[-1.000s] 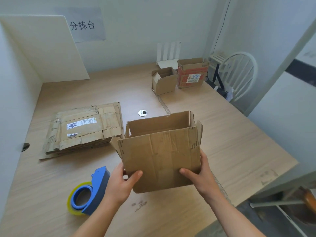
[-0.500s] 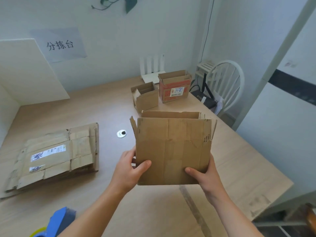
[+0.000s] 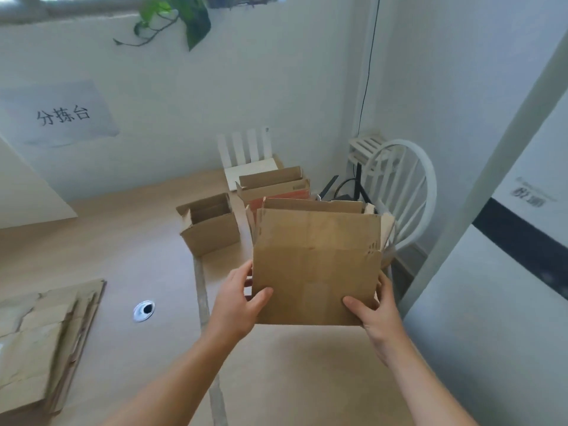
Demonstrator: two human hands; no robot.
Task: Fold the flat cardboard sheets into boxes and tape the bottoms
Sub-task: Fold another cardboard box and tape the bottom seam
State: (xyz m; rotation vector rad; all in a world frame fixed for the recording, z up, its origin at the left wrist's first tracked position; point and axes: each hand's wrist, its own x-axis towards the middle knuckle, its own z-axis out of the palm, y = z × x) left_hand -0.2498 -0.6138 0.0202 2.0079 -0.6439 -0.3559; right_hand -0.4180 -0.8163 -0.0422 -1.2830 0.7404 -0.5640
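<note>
Pale wooden tabletop (image 3: 123, 241) was seen running back to a white wall, where a small open box (image 3: 212, 232) and a red-printed box (image 3: 276, 186) were set side by side near the far edge, with a white chair (image 3: 408, 186) beyond the corner. A stack of flat cardboard sheets (image 3: 40, 342) was left lying at the near left.

An erected box (image 3: 316, 265) was held upright above the table, clear of the surface, with its open top turned upward and its broad face turned toward the person. Its long axis was laid left to right, squarely between the hands. The left hand (image 3: 236, 302) was clamped on the lower left corner and the right hand (image 3: 375, 309) on the lower right, each with the thumb pressed on the near face and the fingers wrapped out of sight round the side. Neither hand was placed nearer than the other.

The two standing boxes were found directly ahead of the held one and partly hidden behind it. A straight forward carry was therefore judged likely, the box to be set down just in front of that pair. Whether its bottom had been taped could not be told, since the underside was hidden.
</note>
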